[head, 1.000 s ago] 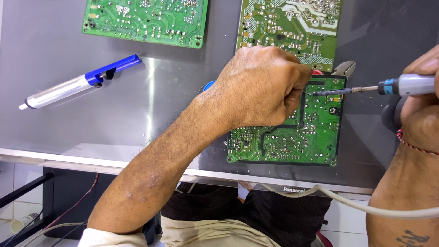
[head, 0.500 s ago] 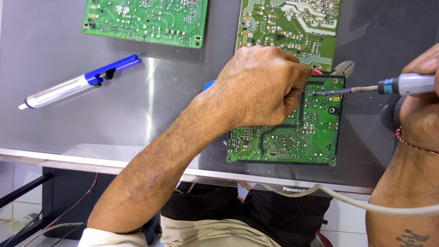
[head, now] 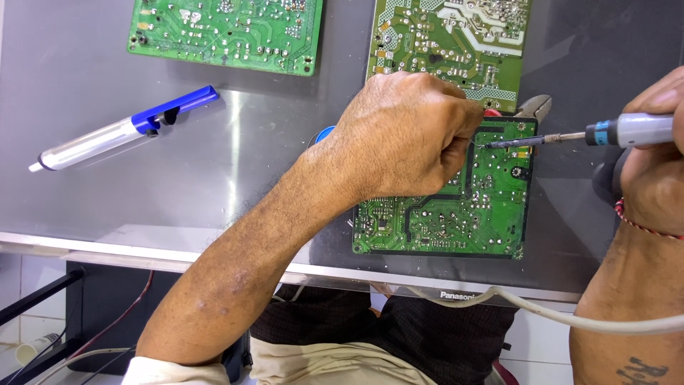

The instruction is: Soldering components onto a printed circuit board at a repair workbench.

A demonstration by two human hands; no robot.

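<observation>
You have three green circuit boards on the grey table (head: 271, 185), all lying solder side up. The one you are working on (head: 491, 214) sits nearest you, close to the table's front edge, and your left hand (head: 406, 135) rests on its upper left part, curled into a loose fist with the fingertips pinched together near the board's top edge; whether they pinch something fine there is too small to tell. Your right hand (head: 652, 164) comes in from the right edge and is closed around the one soldering iron (head: 605, 132), held nearly level, its dark tip reaching left and touching the board just beside your left fingertips. A red cord circles that wrist. The second board (head: 456, 43) lies just behind the first, partly hidden by your left hand, and the third board (head: 228, 32) lies at the far left, well apart from both. One desoldering pump (head: 128, 128), blue and silver, lies alone on the left part of the table, tilted, with its nozzle pointing toward the left edge. One pair of pliers (head: 534, 107) shows only by its metal nose, peeping out between the two nearer boards. One white cable (head: 541, 310) runs along the table's front edge toward your right arm.
</observation>
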